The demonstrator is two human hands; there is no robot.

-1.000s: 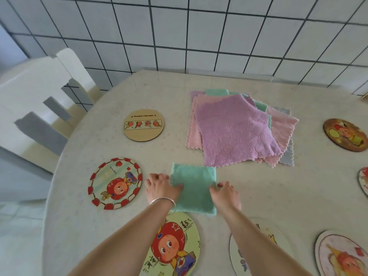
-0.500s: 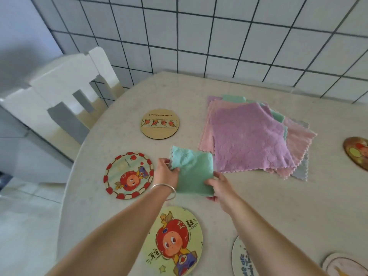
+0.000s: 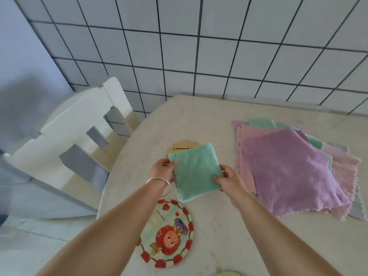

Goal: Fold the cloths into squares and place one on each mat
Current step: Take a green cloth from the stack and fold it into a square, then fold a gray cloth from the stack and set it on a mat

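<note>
Head cam: we see L hand point(image 3: 162, 169) & R hand point(image 3: 227, 181) pinching folded green cloth point(image 3: 196, 171) by its sides, over tan mat point(image 3: 184, 146).

Tan round mat point(image 3: 182, 146) carries 1 printed line — unreadable (mostly cloth-covered).

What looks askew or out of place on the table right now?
Only the cloth pile: its sheets lie fanned and skewed, corners jutting past each other. The folded green cloth, held by the left hand and right hand, looks neat.
</note>
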